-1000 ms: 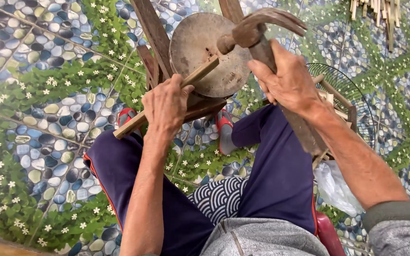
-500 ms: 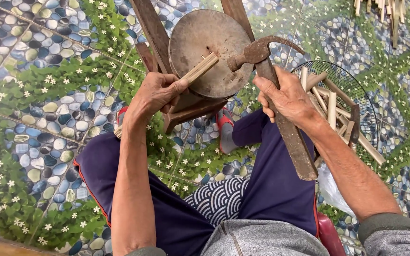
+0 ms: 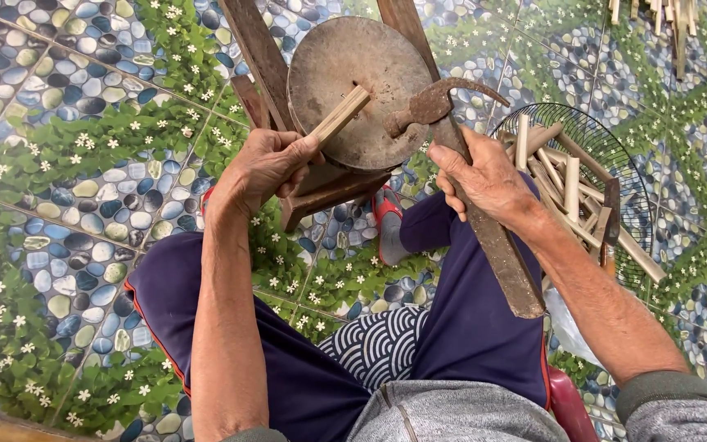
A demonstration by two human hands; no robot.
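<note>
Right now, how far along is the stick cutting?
Done: a wire basket beside the person already holds many cut wooden sticks. In hand: the left hand holds one stick on the round wooden block, while the right hand grips a hooked chopping blade. More sticks lie at the far edge.
</note>
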